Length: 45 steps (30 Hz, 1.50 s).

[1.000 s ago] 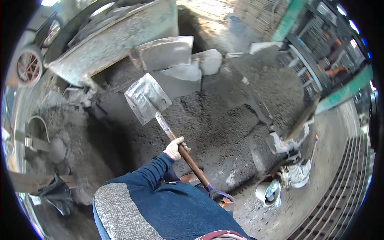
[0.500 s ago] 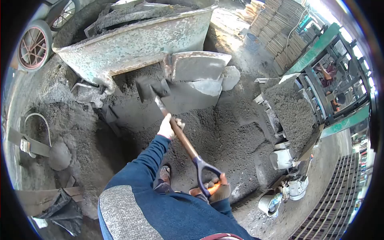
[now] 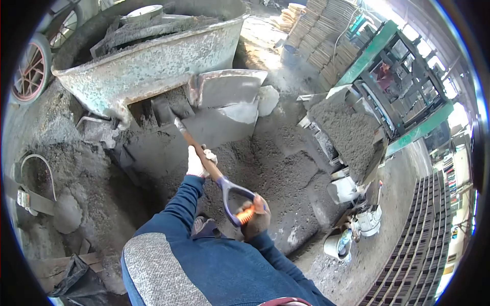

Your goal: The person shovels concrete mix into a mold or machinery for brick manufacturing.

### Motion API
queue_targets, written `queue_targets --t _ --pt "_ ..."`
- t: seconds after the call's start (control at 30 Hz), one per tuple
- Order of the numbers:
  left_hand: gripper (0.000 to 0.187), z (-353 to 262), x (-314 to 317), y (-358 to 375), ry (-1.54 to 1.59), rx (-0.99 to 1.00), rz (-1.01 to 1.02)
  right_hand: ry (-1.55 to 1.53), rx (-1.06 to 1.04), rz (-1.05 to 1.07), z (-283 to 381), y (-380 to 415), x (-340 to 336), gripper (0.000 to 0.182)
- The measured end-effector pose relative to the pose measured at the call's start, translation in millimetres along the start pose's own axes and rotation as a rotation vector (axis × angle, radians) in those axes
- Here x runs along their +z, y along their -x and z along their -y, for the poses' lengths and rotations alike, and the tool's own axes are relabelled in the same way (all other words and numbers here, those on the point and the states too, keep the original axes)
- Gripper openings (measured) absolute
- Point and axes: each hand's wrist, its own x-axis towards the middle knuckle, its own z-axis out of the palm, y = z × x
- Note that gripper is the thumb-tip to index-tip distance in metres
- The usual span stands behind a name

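Observation:
My left hand [image 3: 198, 162], in a whitish glove, is closed around the wooden shaft of a shovel [image 3: 188, 136]. My right hand [image 3: 256, 220] grips the dark D-shaped handle at its near end; its glove shows orange at the fingers. The shovel's grey blade [image 3: 164, 112] reaches into the low opening of a large, worn mixer tub [image 3: 153, 66], where dark, damp mix lies. Some of the blade blends with the mix, so its load is hard to make out. Beside the opening stands a tilted metal door plate [image 3: 229, 89].
A hopper heaped with grey mix [image 3: 349, 135] stands at the right, by a green-framed machine [image 3: 421, 130]. A motor [image 3: 367, 222] and a bucket [image 3: 337, 246] are below it. Rows of dark blocks [image 3: 408, 239] line the right side. Loose mix [image 3: 275, 173] covers the floor.
Both hands have pushed the shovel forward and left, and its blade is now deeper in the tub's opening. The camera view has also shifted, moving the surroundings left in the picture.

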Motion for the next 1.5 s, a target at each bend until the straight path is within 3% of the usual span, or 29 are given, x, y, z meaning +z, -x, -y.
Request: queue_targets --t 0.07,0.13,0.17,0.23,0.27,0.3,0.33,0.37,0.47,0.5,0.57,0.6,0.63,0.67,0.73,0.77,0.8,0.83,0.9,1.0,1.07,1.17,1.27,1.33,1.4,1.47,1.5 --pt "0.056 7.1 10.5 10.2 -0.060 0.012 0.043 0.162 -0.063 0.054 -0.6 -20.3 20.2 0.038" --pt "0.057 28.9 46.5 50.7 -0.016 0.049 0.117 0.845 -0.446 0.154 6.5 -44.8 38.3 0.042" --pt "0.057 36.5 64.0 71.3 -0.006 0.061 0.199 1.136 -0.940 0.186 14.7 -49.1 53.5 0.038" --pt "0.057 38.7 94.1 108.8 -0.067 0.122 0.338 1.127 -1.289 0.542 52.1 -36.1 108.9 0.027" --pt "0.056 34.2 107.6 119.0 -0.136 0.175 0.394 1.147 -1.396 0.639 66.7 -32.4 129.8 0.023" --pt "0.057 22.8 116.6 124.8 -0.069 0.084 0.468 1.161 -1.498 0.741 79.3 -25.8 151.1 0.019" --pt "0.056 13.8 131.6 138.1 -0.242 0.140 0.470 1.162 -1.602 0.847 88.0 -19.9 171.1 0.016" --pt "0.050 0.8 134.5 136.6 -0.644 0.367 0.483 1.100 -1.630 0.831 94.6 -15.8 189.6 0.012" --pt "0.022 -25.9 168.4 146.4 -0.373 0.217 0.385 0.992 -1.666 0.745 79.9 -23.8 225.7 0.007" --pt "0.027 -50.2 164.6 124.3 -0.922 0.709 0.532 0.994 -1.641 0.698 66.4 -35.7 242.1 0.007" --pt "0.037 -103.7 136.2 62.8 -0.993 0.656 0.540 1.034 -1.548 0.599 17.8 -70.3 265.5 0.008" --pt "0.042 -138.3 129.5 36.4 -0.509 0.141 0.403 1.112 -1.500 0.595 -18.2 -99.0 270.2 0.008" --pt "0.046 -160.3 132.4 34.3 -0.561 -0.013 0.385 1.079 -1.473 0.674 -51.7 -118.9 269.0 0.010" --pt "0.042 -175.9 121.5 26.5 -0.611 0.040 0.249 1.045 -1.450 0.743 -76.9 -130.9 271.0 0.015" --pt "0.037 -205.1 83.1 16.1 -0.561 0.080 0.180 0.947 -1.549 0.697 -108.2 -125.6 266.9 0.029" --pt "0.031 -192.1 97.3 47.3 -0.666 0.116 0.169 1.028 -1.387 0.774 -127.5 -121.5 252.2 0.039" --pt "0.034 -212.3 56.1 30.1 -0.668 0.064 0.146 1.053 -1.262 0.770 -147.0 -119.3 238.6 0.045" --pt "0.035 -218.9 39.1 40.0 -0.894 0.110 0.172 1.066 -1.106 0.688 -150.8 -111.5 226.7 0.048" --pt "0.037 -211.4 0.9 40.9 -0.967 0.184 0.163 1.098 -0.745 0.519 -164.0 -107.8 203.8 0.050" --pt "0.030 -172.7 -53.5 33.3 -0.697 0.071 0.056 1.327 -0.084 0.338 -204.6 -157.7 145.9 0.042" --pt "0.028 -126.9 -43.6 45.9 -0.677 0.028 0.024 1.103 0.149 0.365 -222.1 -199.7 95.3 0.034" --pt "0.029 -90.0 -48.4 35.4 -0.655 -0.039 0.023 0.943 0.163 0.295 -134.8 -162.2 81.0 0.032" --pt "0.025 -63.6 -30.3 43.8 -0.674 -0.209 -0.036 0.991 0.101 0.336 -107.6 -155.9 28.8 0.030" --pt "0.026 -48.4 -38.5 22.3 -0.593 -0.094 0.015 1.080 -0.030 0.331 -93.9 -137.3 -11.0 0.034" --pt "0.025 -42.9 -27.7 11.7 -0.538 -0.132 -0.066 1.231 -0.167 0.321 -83.8 -115.8 -59.1 0.034" --pt "0.026 -44.5 -41.9 -17.4 -0.594 0.014 -0.132 1.111 -0.001 0.203 -60.3 -74.5 -88.0 0.040" --pt "0.028 -47.9 -53.8 -36.9 -0.512 0.030 -0.235 1.175 -0.029 0.148 -48.3 -52.3 -100.8 0.042"
